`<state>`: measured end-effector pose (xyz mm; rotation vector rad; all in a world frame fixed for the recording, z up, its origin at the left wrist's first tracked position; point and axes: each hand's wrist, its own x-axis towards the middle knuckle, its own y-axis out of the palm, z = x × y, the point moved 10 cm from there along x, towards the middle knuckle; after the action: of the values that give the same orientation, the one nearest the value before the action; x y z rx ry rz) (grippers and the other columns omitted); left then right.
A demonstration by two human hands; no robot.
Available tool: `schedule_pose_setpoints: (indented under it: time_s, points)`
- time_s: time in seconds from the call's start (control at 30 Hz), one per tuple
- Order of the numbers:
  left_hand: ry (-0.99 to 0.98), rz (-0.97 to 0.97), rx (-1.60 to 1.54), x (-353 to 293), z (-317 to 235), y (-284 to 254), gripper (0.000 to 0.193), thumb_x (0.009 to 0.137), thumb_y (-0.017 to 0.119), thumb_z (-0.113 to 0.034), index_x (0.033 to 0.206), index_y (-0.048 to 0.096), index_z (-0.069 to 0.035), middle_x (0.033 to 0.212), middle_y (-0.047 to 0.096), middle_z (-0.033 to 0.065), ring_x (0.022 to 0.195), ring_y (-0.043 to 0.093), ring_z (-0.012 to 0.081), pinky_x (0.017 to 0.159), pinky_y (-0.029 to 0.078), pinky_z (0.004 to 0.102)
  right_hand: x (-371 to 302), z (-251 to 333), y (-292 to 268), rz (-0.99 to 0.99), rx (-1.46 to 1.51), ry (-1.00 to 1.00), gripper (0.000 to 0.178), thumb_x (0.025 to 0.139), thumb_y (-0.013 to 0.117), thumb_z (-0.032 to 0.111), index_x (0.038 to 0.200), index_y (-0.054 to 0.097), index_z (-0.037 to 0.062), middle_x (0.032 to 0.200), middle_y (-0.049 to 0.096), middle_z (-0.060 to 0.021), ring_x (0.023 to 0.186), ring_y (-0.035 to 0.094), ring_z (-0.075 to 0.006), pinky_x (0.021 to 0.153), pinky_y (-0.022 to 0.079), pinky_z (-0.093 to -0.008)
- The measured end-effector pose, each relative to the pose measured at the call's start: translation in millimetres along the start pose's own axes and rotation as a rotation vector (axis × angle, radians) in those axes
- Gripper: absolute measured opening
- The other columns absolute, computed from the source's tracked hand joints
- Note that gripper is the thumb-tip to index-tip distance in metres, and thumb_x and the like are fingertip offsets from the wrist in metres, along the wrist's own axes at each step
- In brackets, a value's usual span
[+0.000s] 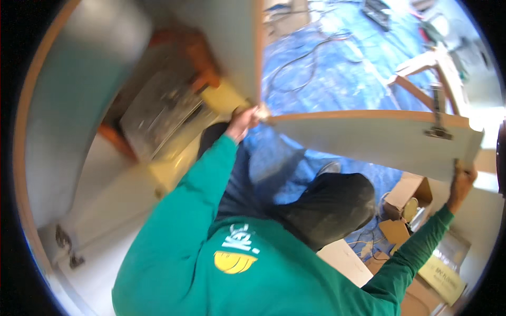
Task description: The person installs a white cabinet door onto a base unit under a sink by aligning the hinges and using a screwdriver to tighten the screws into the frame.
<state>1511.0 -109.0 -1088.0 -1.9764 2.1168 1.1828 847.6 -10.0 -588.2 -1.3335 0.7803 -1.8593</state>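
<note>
A pale grey cabinet door [363,138] with a wood-coloured edge stretches sideways in front of me. A metal hinge [437,129] stands out from it near its right end. My right hand [463,181] is closed around the door's right end. At the other end, my left hand [243,122] is closed beside the cabinet's upright panel [232,47]; its fingers pinch at the corner where door and panel meet. What lies between those fingers is too small and blurred to make out.
On the left the open cabinet [31,131] holds a grey flat piece [158,113] and yellow parts. Blue sheeting [337,63] covers the floor, with a dark cable [313,55] on it. A wooden stand [421,84] is at far right; cardboard boxes [406,189] lie at near right.
</note>
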Motion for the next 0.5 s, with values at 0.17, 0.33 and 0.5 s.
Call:
schedule_pose_setpoints:
  time_s: [0.17, 0.33, 0.5]
  points:
    - [0.384, -0.389, 0.659, -70.6, -30.9, 28.3, 0.044, 0.094, 0.07, -0.021, 0.128, 0.054, 0.004, 0.09, 0.07, 0.0099, 0.085, 0.069, 0.0212, 0.077, 0.056, 0.0367, 6.3, 130.9, 11.9, 0.071, 0.095, -0.102, 0.058, 0.076, 0.09, 0.037, 0.113, 0.07, -0.0021, 0.083, 0.067, -0.0079, 0.075, 0.061, -0.0183, 0.068, 0.051, -0.0321]
    - [1.032, -0.06, 0.928, -192.3, -138.8, 245.7, 0.07, 0.08, 0.087, -0.035, 0.132, 0.056, 0.0, 0.123, 0.061, 0.0183, 0.117, 0.059, 0.0316, 0.101, 0.048, 0.0452, -3.0, 196.4, 4.9, 0.187, 0.171, -0.246, 0.062, 0.07, 0.094, 0.038, 0.108, 0.069, -0.0035, 0.07, 0.064, -0.0065, 0.063, 0.057, -0.0159, 0.061, 0.049, -0.0322]
    - [1.181, -0.075, 0.856, -203.2, -175.6, 306.6, 0.069, 0.07, 0.093, -0.042, 0.116, 0.061, -0.001, 0.106, 0.065, 0.0179, 0.1, 0.065, 0.0345, 0.088, 0.052, 0.0442, -16.8, 218.6, 18.2, 0.285, 0.016, -0.058, 0.075, 0.068, 0.091, 0.052, 0.111, 0.067, -0.0041, 0.086, 0.069, -0.009, 0.077, 0.063, -0.0182, 0.073, 0.053, -0.0346]
